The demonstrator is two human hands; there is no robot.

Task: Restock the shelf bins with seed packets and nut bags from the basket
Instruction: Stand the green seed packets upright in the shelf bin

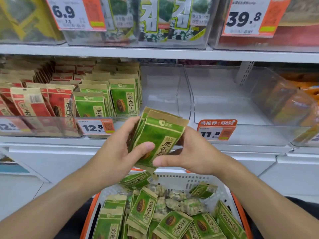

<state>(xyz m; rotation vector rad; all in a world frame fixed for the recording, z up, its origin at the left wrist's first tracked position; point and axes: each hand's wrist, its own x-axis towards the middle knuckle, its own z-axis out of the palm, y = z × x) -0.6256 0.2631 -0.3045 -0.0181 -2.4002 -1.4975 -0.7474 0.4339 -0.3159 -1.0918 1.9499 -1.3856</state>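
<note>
1. Head view: left hand [119, 149] and right hand [188, 152] both grasp a stack of green seed packets [155, 137], held above the basket's [195, 180] far rim, before the shelf edge.
2. The basket holds loose green packets [174, 223] and clear nut bags [183, 202].
3. The shelf bin [127, 121] holds upright green packets at its left side.

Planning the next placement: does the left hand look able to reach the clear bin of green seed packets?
Probably yes: the clear bin is open-topped, just beyond the left hand, nothing between.
</note>
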